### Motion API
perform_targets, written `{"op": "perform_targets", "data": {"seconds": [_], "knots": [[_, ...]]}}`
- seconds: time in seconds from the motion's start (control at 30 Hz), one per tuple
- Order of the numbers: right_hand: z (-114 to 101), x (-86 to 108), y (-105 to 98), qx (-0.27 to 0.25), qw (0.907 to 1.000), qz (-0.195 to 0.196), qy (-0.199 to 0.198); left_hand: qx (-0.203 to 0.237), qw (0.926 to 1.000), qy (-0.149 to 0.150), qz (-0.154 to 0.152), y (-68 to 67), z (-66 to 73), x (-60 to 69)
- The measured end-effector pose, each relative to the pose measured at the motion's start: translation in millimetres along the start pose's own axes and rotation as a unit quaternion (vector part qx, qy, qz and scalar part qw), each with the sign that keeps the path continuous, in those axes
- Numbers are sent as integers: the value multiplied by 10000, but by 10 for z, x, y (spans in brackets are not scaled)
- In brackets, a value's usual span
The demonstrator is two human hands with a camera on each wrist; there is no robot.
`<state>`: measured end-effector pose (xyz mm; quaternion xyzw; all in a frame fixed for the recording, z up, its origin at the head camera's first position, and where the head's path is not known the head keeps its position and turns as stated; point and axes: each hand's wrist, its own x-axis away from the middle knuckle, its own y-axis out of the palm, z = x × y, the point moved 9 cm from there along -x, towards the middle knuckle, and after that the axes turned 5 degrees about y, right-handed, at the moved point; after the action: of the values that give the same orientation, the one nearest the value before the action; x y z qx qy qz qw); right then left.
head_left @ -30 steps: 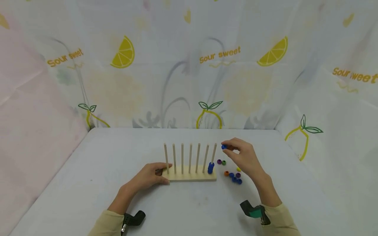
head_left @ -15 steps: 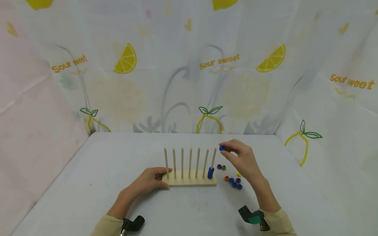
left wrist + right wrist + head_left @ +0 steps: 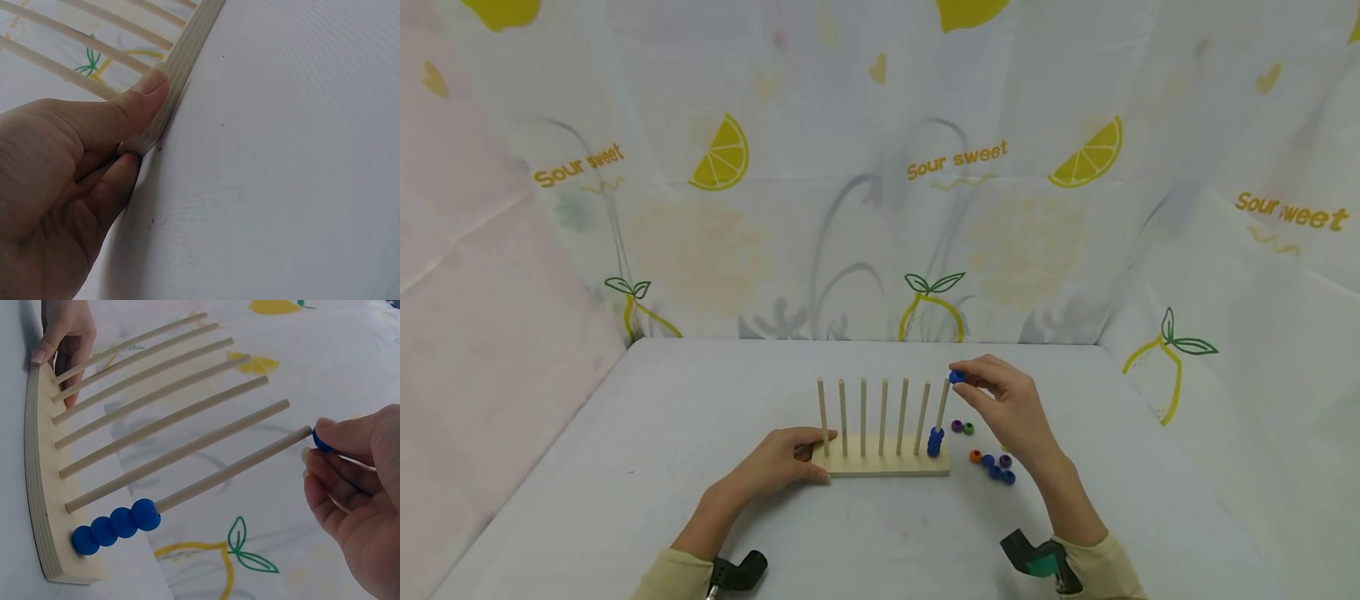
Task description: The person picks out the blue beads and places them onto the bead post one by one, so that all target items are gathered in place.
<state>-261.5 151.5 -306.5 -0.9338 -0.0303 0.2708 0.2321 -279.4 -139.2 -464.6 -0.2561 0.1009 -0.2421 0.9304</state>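
Bead (image 3: 956, 377), blue, sits pinched in my right hand (image 3: 1004, 408), at the tip of the nearest peg (image 3: 233, 470); my left hand (image 3: 777, 457) grips the pegboard (image 3: 880, 467) at the opposite end. I judge the step as threading; next: align, lower, release.

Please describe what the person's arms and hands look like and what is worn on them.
The left hand and right hand are bare. The left sleeve and right sleeve are beige. Each arm wears a black device; the right one has a green patch.
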Motion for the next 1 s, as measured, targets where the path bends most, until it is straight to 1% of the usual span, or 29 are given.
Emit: {"op": "perform_targets", "data": {"seconds": [0.07,0.17,0.27,0.4,0.6,0.77,1.0], "knots": [[-8,6,11,32,10000,24,-10,81,10000,-35,-7,9,-8,7],[-23,9,36,7,10000,20,-89,87,10000,-17,-12,20,-13,11],[-34,7,62,-110,9998,-14,-157,-39,10000,13,12,17,-5,7],[-21,6,85,-157,9998,-15,-148,-206,9998,45,47,6,21,0],[-11,-2,126,5,9997,-49,-241,-231,9997,67,63,-11,55,8],[27,-5,157,160,9996,-202,-86,-198,9998,47,60,-15,59,13],[85,6,176,205,9990,-372,136,-321,9994,31,81,-11,47,-1]]}}
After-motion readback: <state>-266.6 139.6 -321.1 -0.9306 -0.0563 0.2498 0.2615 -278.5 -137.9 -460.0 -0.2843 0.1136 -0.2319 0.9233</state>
